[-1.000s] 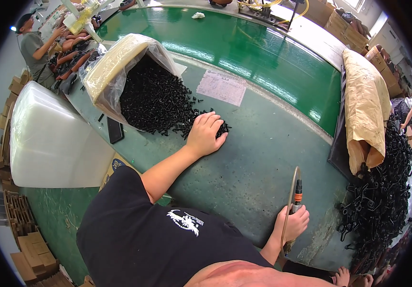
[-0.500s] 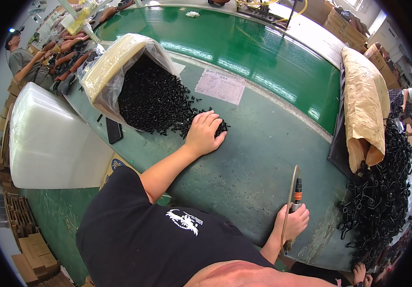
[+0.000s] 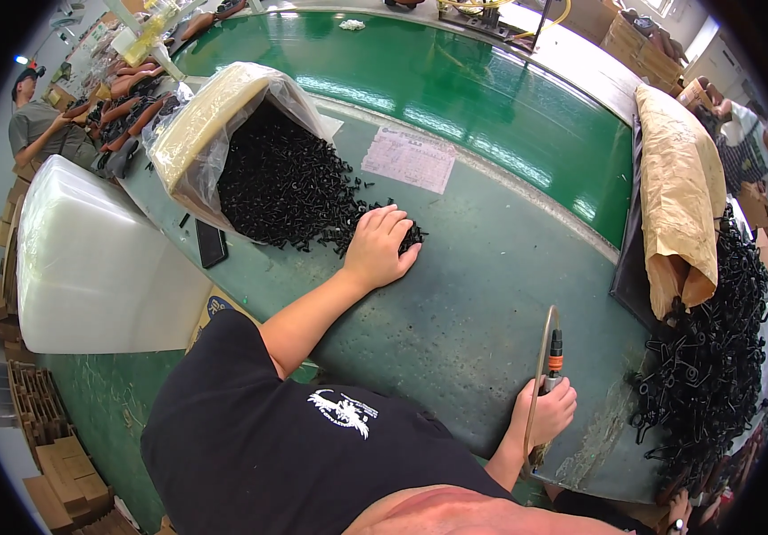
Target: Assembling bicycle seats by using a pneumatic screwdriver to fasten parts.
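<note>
On the grey-green, worn tabletop [image 3: 464, 308], a heap of small, black, screw-like pieces [image 3: 286, 178] is spilled from a cream-coloured, rounded tub [image 3: 210, 111] lined with clear plastic film. The tub is laid on its side at the left end of the tabletop, its mouth turned toward the middle. The tip of the spill is covered by the left hand [image 3: 378, 248], palm down; its fingers are bent and slightly parted over the pieces, and whether any piece is pinched beneath them cannot be told.

Near the tabletop's near edge, toward the right end, a slim hand tool [image 3: 554, 358] with a black end and an orange collar is gripped by the right hand [image 3: 548, 415], the fingers wrapped around its body. The black end is pointed toward the far edge, and a thin, translucent, brownish hose [image 3: 538, 379] is looped beside it.

A creased, printed sheet of pale paper [image 3: 409, 159] is laid flat near the far edge, beyond the left hand. A black, rectangular phone [image 3: 212, 244] is placed by the left edge, just beside the tub. At the right end, a crumpled, tan paper sack [image 3: 680, 192] is seen above a tangled pile of black, hook-shaped parts [image 3: 701, 379].
</note>
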Available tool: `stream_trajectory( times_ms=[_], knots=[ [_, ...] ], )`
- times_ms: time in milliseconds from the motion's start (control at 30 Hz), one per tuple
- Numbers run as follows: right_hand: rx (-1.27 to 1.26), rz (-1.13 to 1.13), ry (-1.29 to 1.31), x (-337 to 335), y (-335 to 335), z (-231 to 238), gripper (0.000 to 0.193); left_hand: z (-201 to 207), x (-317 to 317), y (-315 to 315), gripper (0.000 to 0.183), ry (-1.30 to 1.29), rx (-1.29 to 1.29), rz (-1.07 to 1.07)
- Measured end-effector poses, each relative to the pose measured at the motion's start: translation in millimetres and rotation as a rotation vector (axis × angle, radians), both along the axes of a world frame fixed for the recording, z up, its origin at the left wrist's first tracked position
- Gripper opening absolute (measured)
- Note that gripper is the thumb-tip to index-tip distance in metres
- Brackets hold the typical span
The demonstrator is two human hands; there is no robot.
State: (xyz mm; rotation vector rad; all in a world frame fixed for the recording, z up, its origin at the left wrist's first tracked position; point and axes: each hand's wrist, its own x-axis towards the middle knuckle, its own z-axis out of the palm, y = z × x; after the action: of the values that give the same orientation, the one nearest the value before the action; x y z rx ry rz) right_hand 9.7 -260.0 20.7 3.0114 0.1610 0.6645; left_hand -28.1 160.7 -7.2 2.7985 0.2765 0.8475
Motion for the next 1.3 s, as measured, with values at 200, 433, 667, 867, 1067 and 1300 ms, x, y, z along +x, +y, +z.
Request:
stream_trajectory(
  times_ms=[200, 433, 667, 867, 1067, 1300],
  knots=[
    [0.003, 0.006, -0.008, 0.3, -0.6, -1.2, 0.041, 0.2, 0.3, 0.0, 0.045, 0.000, -0.001, -0.003],
    [0.003, 0.006, -0.006, 0.7, 0.1, -0.6, 0.041, 0.5, -0.7, 0.5, 0.045, -0.005, 0.000, -0.003],
    [0.004, 0.001, -0.002, -0.2, -1.9, -2.4, 0.042, -0.6, -1.1, 0.8, 0.045, -0.014, -0.002, -0.011],
    [0.020, -0.016, -0.002, -0.6, 2.3, -0.8, 0.043, 4.0, -0.9, 1.0, 0.044, -0.004, -0.003, -0.005],
    [0.032, -0.007, -0.021, 2.3, -3.7, -6.1, 0.045, -0.2, 3.5, -1.3, 0.041, -0.006, 0.007, -0.006],
    [0.009, 0.020, -0.067, 4.0, -4.6, -4.7, 0.045, -0.5, 4.5, -1.8, 0.041, -0.003, 0.012, 0.002]
  ],
)
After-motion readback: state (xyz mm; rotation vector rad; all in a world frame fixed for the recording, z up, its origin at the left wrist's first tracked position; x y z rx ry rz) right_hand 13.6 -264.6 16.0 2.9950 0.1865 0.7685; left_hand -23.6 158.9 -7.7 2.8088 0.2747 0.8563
